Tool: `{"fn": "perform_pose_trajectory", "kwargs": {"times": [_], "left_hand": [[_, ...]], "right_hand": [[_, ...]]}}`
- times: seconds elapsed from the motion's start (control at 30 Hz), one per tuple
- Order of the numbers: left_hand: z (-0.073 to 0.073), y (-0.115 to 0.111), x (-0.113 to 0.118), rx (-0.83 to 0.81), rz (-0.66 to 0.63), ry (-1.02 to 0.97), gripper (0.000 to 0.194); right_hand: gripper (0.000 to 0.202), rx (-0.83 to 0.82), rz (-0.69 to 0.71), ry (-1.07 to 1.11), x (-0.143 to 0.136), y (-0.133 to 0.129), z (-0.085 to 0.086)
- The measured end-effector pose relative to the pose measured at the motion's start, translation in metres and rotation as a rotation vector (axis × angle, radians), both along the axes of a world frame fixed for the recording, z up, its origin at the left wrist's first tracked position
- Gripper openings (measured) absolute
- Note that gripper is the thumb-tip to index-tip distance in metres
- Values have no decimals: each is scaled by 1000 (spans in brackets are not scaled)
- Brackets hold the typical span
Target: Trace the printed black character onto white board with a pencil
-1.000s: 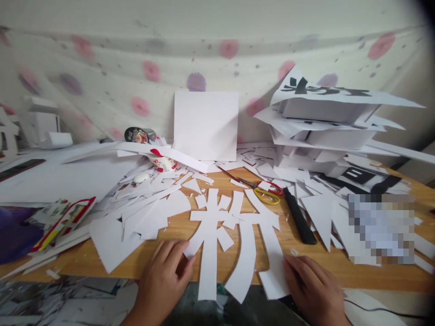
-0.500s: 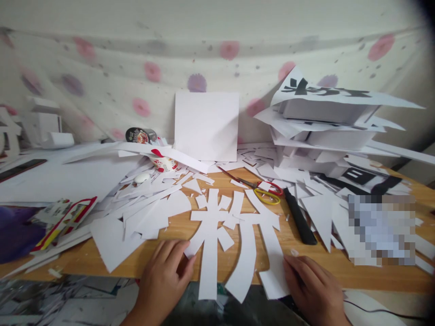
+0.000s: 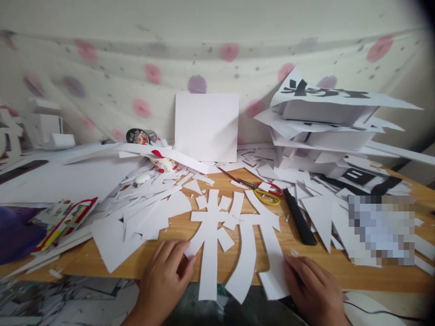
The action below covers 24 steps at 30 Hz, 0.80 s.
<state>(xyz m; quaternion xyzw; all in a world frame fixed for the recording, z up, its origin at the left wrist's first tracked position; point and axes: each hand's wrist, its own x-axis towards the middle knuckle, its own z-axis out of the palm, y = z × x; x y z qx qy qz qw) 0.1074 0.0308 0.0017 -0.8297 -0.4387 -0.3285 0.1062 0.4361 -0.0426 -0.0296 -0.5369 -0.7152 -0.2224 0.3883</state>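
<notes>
A white cut-out of a Chinese character [image 3: 210, 253], apparently foam board or thick card, lies at the table's front edge. Its lower strokes stick out past the edge. My left hand [image 3: 166, 269] is closed, thumb against fingers, on the tip of its lower-left stroke. On the other side, my right hand [image 3: 312, 285] pinches the outer edge of the right-hand stroke near its bottom. The fingertips of both hands are partly hidden. Beyond the cut-out lie scissors [image 3: 268, 195] with red and yellow handles, and a black-handled tool [image 3: 299, 217], perhaps a cutter knife.
White offcuts [image 3: 146, 210] cover much of the wooden table [image 3: 190, 283]. A blank square board [image 3: 206, 127] leans against the patterned curtain. Box-like white pieces [image 3: 326, 136] are stacked at right under printed sheets. A paper cup [image 3: 165, 162], a phone [image 3: 22, 171] and a snack packet [image 3: 68, 222] are at left.
</notes>
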Motion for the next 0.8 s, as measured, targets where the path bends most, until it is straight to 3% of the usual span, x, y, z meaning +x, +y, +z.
{"fn": "perform_pose_trajectory", "kwargs": {"times": [0.8], "left_hand": [[1, 0, 0, 2, 9, -7, 13]], "right_hand": [[12, 33, 11, -2, -3, 4, 8]]}}
